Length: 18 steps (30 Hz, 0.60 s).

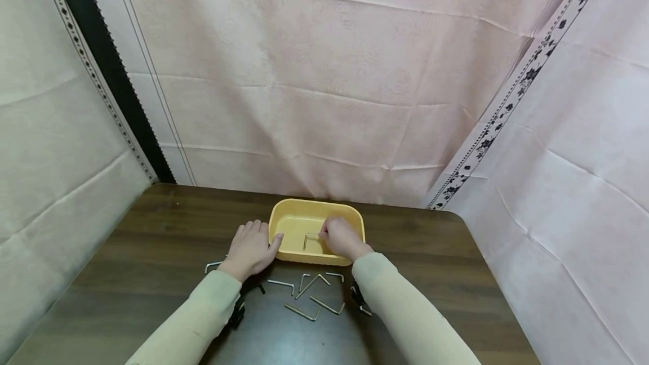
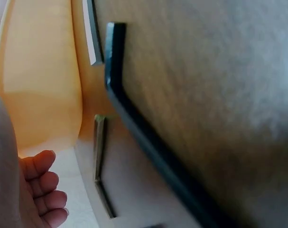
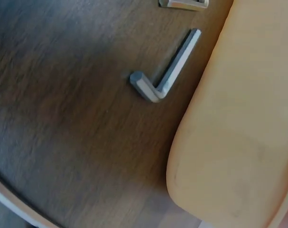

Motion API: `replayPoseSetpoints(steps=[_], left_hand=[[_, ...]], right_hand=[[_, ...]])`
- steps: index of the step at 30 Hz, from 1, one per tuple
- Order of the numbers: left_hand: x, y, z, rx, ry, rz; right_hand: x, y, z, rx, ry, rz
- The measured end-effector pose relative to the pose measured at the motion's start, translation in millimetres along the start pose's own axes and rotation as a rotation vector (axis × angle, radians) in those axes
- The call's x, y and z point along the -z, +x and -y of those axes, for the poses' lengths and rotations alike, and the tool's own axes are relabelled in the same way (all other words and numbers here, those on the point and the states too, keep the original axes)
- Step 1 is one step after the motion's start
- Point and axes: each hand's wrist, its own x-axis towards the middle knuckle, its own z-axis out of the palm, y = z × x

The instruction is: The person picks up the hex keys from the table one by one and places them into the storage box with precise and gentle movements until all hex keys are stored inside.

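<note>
A yellow plastic tray stands near the table's far edge. My right hand reaches inside it and pinches one end of an L-shaped hex key; the bent end sticks out to the left. At the tray's left end, my left hand holds the rim, thumb over the edge and fingers along the outside. In the left wrist view its fingertips show beside the tray's end wall. The right wrist view shows the tray's outer side but not the right hand's fingers.
Several metal hex keys, one of them near the front, lie scattered on the brown wooden table. A black hex key lies under the left wrist, another silver one by the right. Pale cloth hangs behind.
</note>
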Motion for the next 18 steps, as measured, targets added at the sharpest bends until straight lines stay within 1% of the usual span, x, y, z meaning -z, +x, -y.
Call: replayPoseSetpoints(steps=[4,9,12,14,18], left_hand=[[1.8,-1.0,0.6,-0.035,0.009,-0.014],[0.3,-0.6,1.5,-0.037,0.024,-0.011],[-0.9,0.0,1.0,-0.039,0.035,-0.013],[-1.0,0.3,0.2,-0.041,0.042,-0.02],[-0.7,0.1,-0.6,-0.034,0.052,-0.034]], right_hand=[[-0.5,0.1,2.5,-0.008,0.004,0.012],[-1.8,1.3,2.8,-0.017,-0.007,0.009],[-1.9,1.2,2.8,-0.012,0.004,0.007],[-1.4,0.7,2.7,-0.003,0.022,0.005],[1.8,-1.9,0.8,0.032,0.1,-0.015]])
